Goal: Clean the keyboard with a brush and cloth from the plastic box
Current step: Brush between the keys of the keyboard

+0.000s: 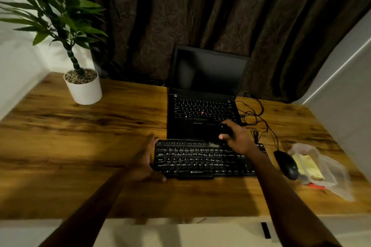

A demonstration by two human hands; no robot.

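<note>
Brushing step, by the look of it. Keyboard (204,159) lying flat on the wooden tabletop (80,136), just in front of the open laptop (202,106), its back edge all but touching the laptop's front edge. Left hand (145,161) pressed against the keyboard's left end, fingers spread and flat, nothing gripped; probably there to brace the keyboard against sliding under the strokes. Right hand (234,138) poised over the keyboard's top row, right of centre, grip closed around a dark rounded object, most likely the brush (224,129), though too dim and blurred to be sure; pale smear under it at the top row, possibly bristles. Held from above, likely for working down between the keys. Mouse (286,164) just right of the keyboard, its cable trailing back toward the laptop's right side. Clear plastic box (319,166) farther right of the keyboard, beyond the mouse, with something yellow inside, perhaps the cloth, still waiting for the wiping step; kept within reach of the right hand yet off the work area. Potted plant (83,84) well away, far left of the keyboard and behind it.
</note>
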